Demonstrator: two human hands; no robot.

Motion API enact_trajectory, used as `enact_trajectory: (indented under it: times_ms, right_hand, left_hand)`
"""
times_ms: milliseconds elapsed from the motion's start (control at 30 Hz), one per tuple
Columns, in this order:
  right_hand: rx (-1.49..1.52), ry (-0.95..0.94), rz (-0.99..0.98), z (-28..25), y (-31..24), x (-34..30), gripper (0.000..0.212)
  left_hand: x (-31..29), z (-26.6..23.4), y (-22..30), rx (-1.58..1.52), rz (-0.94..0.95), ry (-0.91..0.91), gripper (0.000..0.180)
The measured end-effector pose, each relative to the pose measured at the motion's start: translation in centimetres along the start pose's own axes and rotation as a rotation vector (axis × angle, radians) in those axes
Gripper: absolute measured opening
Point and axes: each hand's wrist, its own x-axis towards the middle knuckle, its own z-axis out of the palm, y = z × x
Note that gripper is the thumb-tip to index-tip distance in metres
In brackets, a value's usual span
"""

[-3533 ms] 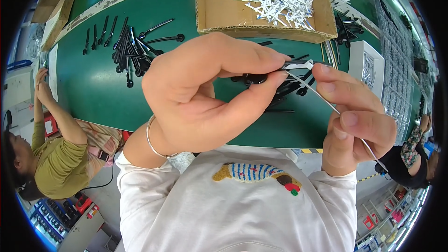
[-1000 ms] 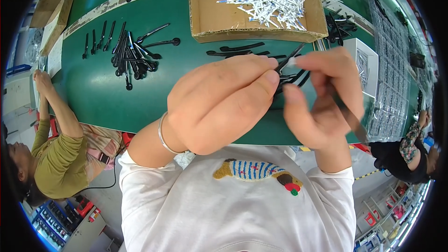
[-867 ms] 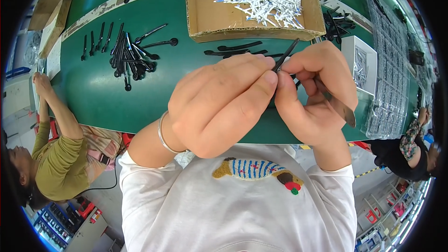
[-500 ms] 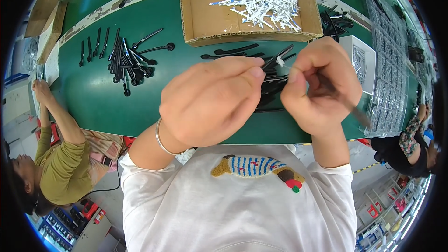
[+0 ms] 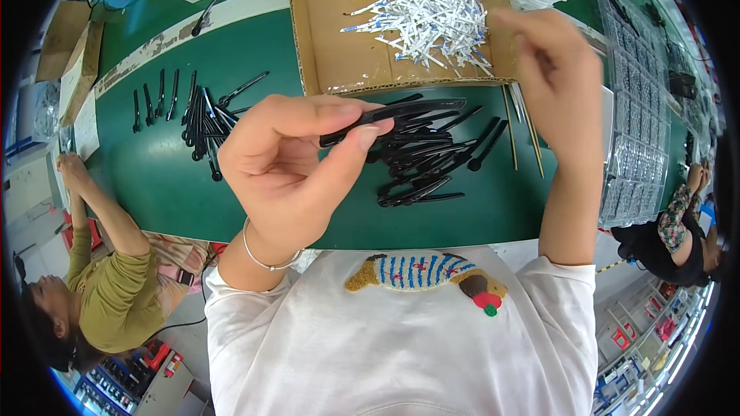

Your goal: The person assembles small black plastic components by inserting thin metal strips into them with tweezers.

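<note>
Half a second ago working with both hands close together, now with them well apart. Keeps a slim black piece (image 5: 424,108) pinched firmly between thumb and index finger of the left hand (image 5: 297,162), turned nearly level above the green table (image 5: 154,177) instead of tilted up to the right. Has the right hand (image 5: 556,81) lifted to the right side of the cardboard box (image 5: 327,54), blurred, with fingers partly curled; cannot tell of anything held there. Leaves more of the loose black heap (image 5: 420,146) in view on the table, between the two hands. In the open-topped cardboard box, shows a tangled mound of white strips (image 5: 428,23), some marked with blue. Behind the right forearm (image 5: 574,208), hides nearly all of the small white box (image 5: 608,119), contents now out of sight. Farther right, carries small pieces too fine to make out in the clear compartmented tray (image 5: 638,131).
</note>
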Motion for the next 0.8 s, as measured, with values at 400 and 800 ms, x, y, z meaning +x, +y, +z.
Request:
enact_trajectory:
  times_ms: [400, 800]
  right_hand:
    - [-0.310, -0.133, 0.514, -6.7, 4.2, -7.1, 0.020]
    - [-0.412, -0.216, 0.731, -6.6, 4.8, -7.7, 0.023]
  left_hand:
    - [0.0, 0.0, 0.7, -0.135, -0.062, -0.012, 0.021]
    - [0.1, 0.3, 0.8, -0.127, -0.082, -0.021, 0.018]
